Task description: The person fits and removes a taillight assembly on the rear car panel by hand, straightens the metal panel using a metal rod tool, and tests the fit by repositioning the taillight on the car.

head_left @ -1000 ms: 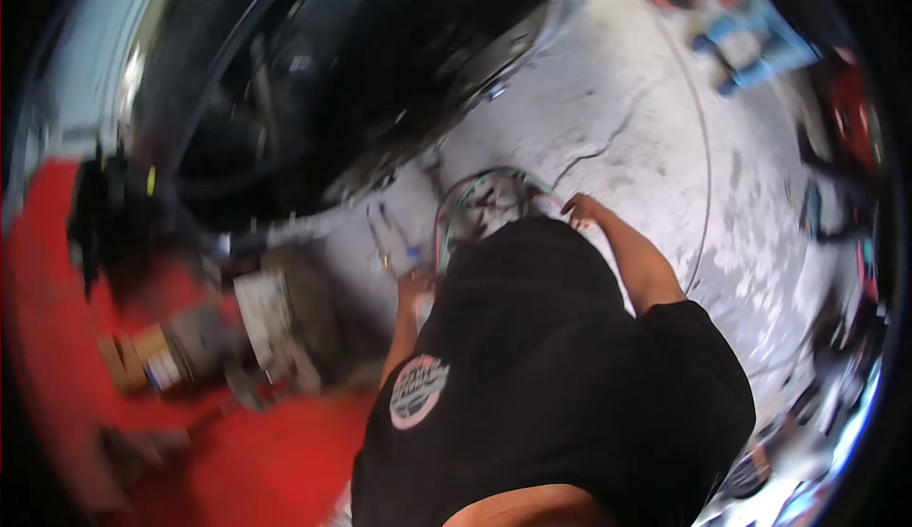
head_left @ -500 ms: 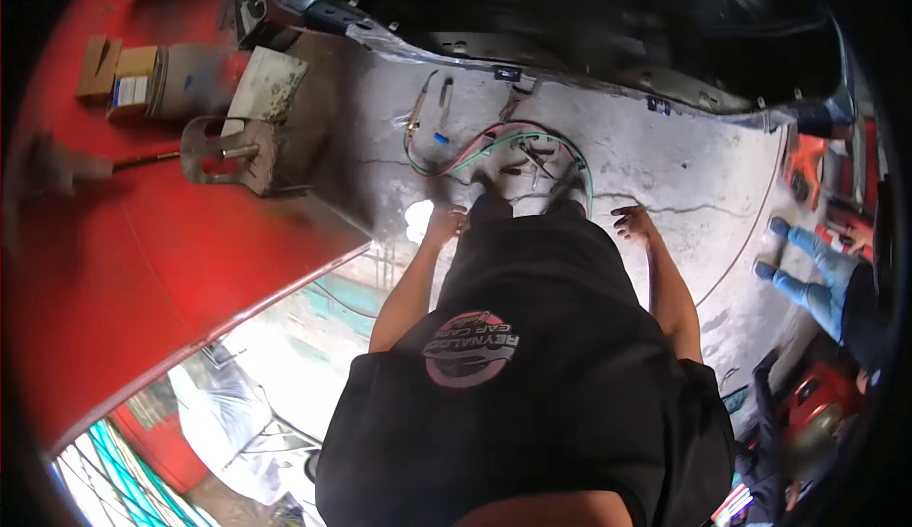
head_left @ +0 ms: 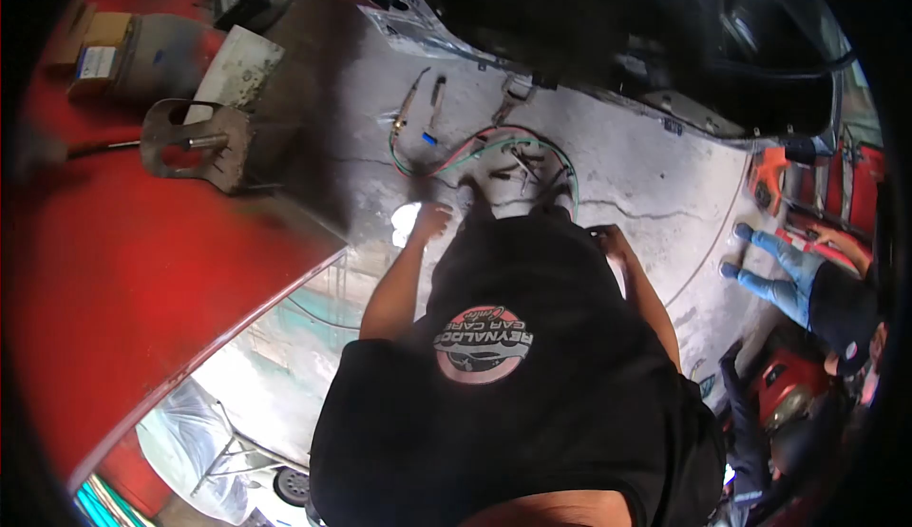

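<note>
My left hand (head_left: pixel 435 220) hangs beside my left thigh, its fingers apart and nothing seen in them. A bright white patch (head_left: pixel 405 225) shows next to it. At my right hip is my right hand (head_left: pixel 611 240), fingers bent inward near a dark patch; what they touch cannot be made out. On the concrete floor ahead of my feet lies a torch (head_left: pixel 399 120) with a brass fitting. A looped red and green hose (head_left: pixel 508 131) surrounds several metal tools (head_left: pixel 522 164). Near the torch is a long tool with a blue end (head_left: pixel 430 137).
A dark car body part (head_left: pixel 608 33) spans the far side. Red panels (head_left: pixel 171 270) stand on the left, with a cardboard box (head_left: pixel 100 47) and a metal bracket (head_left: pixel 204 142). On the right, a person in jeans (head_left: pixel 784 270) is beside a red and black machine (head_left: pixel 793 384).
The view has shifted and turned slightly, so floor tools and the person at right appear further left. My right hand has drawn in to my hip; earlier its fingers were apart.
</note>
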Tool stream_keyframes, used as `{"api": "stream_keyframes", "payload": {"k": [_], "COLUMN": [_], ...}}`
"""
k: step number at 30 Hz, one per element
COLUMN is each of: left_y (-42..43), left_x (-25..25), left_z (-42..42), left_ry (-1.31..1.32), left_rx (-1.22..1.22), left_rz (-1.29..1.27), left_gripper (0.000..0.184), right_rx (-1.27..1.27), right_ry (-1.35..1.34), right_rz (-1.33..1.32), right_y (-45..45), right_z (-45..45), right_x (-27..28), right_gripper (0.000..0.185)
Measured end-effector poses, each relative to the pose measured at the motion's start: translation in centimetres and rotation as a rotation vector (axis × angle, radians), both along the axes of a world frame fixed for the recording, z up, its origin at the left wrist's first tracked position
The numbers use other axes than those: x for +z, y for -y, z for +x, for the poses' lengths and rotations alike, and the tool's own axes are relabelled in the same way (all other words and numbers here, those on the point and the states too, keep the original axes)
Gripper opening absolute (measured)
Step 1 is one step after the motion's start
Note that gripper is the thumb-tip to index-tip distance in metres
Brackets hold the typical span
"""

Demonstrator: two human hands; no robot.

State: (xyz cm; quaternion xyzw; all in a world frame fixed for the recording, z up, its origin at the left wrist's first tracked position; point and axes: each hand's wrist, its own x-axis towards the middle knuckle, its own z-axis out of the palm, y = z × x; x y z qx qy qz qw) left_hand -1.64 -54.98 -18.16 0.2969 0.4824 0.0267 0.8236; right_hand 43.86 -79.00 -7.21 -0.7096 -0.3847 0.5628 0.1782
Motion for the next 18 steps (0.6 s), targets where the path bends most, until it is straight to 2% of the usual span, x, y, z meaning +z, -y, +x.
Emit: {"api": "stream_keyframes", "payload": {"k": [1,2,3,5,6,9,11,13,14,15,17,18], "left_y": [-0.5,-1.2,-1.2,-2.1,-2.7,-3.9,-4.8,-7.0,-8.7,-10.1,-14.6,-17.2], "left_x": [-2.0,-3.3,-4.2,2.5,4.0,3.8,3.5,3.7,1.8,2.6,3.3,4.6], "left_z": [-1.8,-3.3,-4.2,-2.8,-2.9,-4.2,-4.4,-4.7,-5.3,-4.4,-3.0,-1.2], "left_ry": [0.129,0.066,0.005,-0.343,-0.374,-0.432,-0.404,-0.389,-0.305,-0.256,0.070,0.016], "left_rx": [0.085,0.061,0.033,-0.087,-0.060,-0.119,-0.144,-0.156,-0.125,-0.092,0.126,0.131], "left_rz": [-0.159,-0.088,-0.013,0.200,0.172,0.240,0.213,0.205,0.196,0.300,0.281,0.504], "left_gripper": [0.022,0.022,0.023,0.023,0.024,0.023,0.023,0.024,0.024,0.023,0.025,0.023], "right_rx": [0.023,0.177,0.202,0.011,0.012,-0.018,-0.083,-0.080,-0.053,-0.027,0.015,0.052], "right_ry": [0.083,0.205,0.265,0.106,0.118,0.114,0.055,0.130,0.198,0.267,0.483,0.535], "right_rz": [-0.015,0.058,0.138,0.007,-0.009,-0.028,-0.007,0.044,0.090,0.139,0.187,0.212], "right_y": [-0.7,-0.7,-1.2,-0.9,-0.9,-1.3,-1.0,-0.4,-0.4,-0.2,1.9,1.3], "right_z": [-1.5,-2.1,-3.4,-4.4,-4.7,-5.6,-6.2,-6.3,-6.2,-6.0,-4.7,-4.7], "right_x": [1.3,1.0,2.4,1.8,2.1,3.6,4.0,3.4,3.1,2.7,-1.1,-0.1], "right_gripper": [0.034,0.035,0.035,0.037,0.038,0.039,0.040,0.036,0.035,0.034,0.026,0.025]}}
